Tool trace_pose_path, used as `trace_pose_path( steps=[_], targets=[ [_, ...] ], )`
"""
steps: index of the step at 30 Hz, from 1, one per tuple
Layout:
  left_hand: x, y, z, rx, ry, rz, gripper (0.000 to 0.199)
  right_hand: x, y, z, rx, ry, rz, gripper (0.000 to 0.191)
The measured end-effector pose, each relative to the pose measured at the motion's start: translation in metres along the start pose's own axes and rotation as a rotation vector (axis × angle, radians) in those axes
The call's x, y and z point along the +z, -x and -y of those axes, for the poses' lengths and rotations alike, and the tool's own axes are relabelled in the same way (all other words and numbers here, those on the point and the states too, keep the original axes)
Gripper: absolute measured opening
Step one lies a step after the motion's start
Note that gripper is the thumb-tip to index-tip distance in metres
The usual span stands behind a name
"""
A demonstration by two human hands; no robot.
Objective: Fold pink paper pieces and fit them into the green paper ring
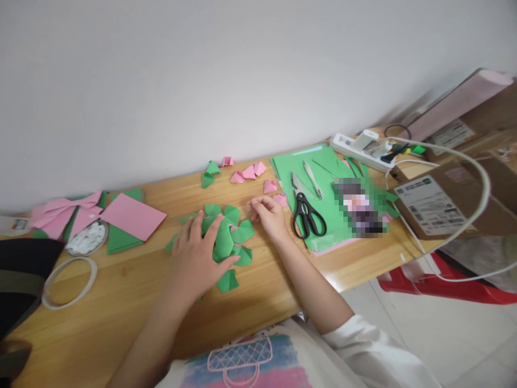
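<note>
A green folded-paper model [224, 242] with several pointed flaps lies on the wooden table. My left hand [198, 250] rests over its left side, fingers spread and touching the paper, hiding part of it. Just right of the model, my right hand [269, 214] has thumb and fingertips pinched together. Whatever they may hold is too small to make out. Beyond the right hand sit small pink folded-paper pieces [249, 172], with a single pink piece [270, 186] close by. Two green folded pieces [210, 173] lie farther back, near the wall.
Black-handled scissors [307, 215] and a white cutter [313, 179] lie on green paper sheets [285, 164] at right, near a blurred-out item [359, 207]. A power strip [359, 152] and boxes [440, 199] stand beyond. On the left are pink paper [135, 215], a pink bow [67, 213] and a tape roll [48, 293].
</note>
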State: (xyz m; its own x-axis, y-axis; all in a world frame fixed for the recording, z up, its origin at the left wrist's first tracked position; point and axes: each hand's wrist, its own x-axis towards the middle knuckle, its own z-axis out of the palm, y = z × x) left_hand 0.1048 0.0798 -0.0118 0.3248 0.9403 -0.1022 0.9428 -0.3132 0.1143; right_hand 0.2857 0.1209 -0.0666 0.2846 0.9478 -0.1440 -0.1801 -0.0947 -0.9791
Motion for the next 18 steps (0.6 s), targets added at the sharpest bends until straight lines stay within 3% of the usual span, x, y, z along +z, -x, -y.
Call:
trace_pose_path(
  steps=[3, 10, 18],
  targets=[
    [-0.0005, 0.0000, 0.0003, 0.017, -0.014, -0.013, 0.073, -0.0004, 0.0001, 0.0002, 0.000, -0.001, 0.002, 0.022],
    [-0.0014, -0.0014, 0.0012, 0.022, -0.011, -0.190, 0.065, 0.0000, -0.0004, -0.0001, -0.004, -0.001, 0.000, 0.022],
    [0.0082, -0.0008, 0.0046, 0.100, 0.024, -0.128, 0.071, -0.0013, -0.0009, -0.0010, -0.012, 0.003, 0.013, 0.021]
  ],
)
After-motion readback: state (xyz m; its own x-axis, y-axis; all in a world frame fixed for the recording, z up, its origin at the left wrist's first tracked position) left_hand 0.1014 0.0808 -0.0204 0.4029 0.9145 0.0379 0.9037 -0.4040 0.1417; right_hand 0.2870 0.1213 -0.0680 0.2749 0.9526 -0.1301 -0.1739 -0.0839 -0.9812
